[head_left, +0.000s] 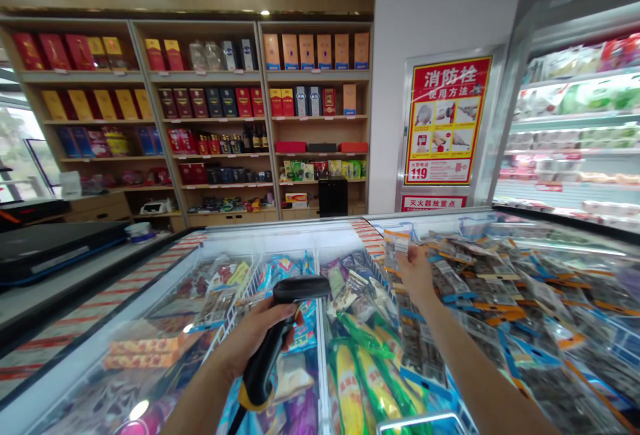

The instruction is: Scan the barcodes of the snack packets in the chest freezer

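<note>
The left hand (265, 328) was wrapped around a black handheld scanner (300, 287) at the person's eleven o'clock, above the chest freezer (240, 238). At one o'clock, well apart, the right hand (419, 274) pinched an orange-edged packet (396, 252); heaped packets (493, 288) lay toward two.

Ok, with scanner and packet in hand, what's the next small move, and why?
Probably bring the packet closer to the scanner: the right hand holds the packet up, the left hand grips the scanner's handle, and a clear gap shows between the two. The packet's print is too small to read.
</note>
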The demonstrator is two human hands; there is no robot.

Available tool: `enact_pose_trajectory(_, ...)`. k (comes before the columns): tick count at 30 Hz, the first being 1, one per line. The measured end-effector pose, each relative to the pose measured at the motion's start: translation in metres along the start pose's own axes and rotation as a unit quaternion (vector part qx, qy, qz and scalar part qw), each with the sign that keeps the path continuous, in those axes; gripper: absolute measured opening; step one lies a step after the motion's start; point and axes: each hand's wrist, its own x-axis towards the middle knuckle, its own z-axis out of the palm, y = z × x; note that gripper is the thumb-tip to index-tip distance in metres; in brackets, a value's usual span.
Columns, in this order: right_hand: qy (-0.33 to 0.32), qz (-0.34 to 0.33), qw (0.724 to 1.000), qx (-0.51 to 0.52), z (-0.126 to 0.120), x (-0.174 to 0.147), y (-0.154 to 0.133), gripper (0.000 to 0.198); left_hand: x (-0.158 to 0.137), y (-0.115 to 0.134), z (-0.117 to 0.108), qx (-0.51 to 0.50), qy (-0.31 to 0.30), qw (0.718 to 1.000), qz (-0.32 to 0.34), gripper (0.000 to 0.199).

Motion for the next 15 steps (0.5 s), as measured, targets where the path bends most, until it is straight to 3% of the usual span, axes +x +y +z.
enact_pose_trajectory(6, -0.129, 0.077, 0.97, 0.189, 0.044, -0.017, 0.008, 0.027, -0.003, 0.003, -0.004, 0.026, -0.031, 0.999, -0.01, 0.028)
enact_pose_trajectory(10, -0.144, 0.098, 0.955, 0.242, 0.048, -0.012, 0.014, 0.023, -0.004, 0.003, -0.003, 0.041, -0.027, 0.998, -0.035, 0.03)
enact_pose_trajectory(15, -0.136, 0.071, 0.959, 0.239, 0.042, -0.003, 0.02, 0.019, -0.006, 0.0, 0.004, 0.071, -0.029, 0.996, -0.036, 0.03)
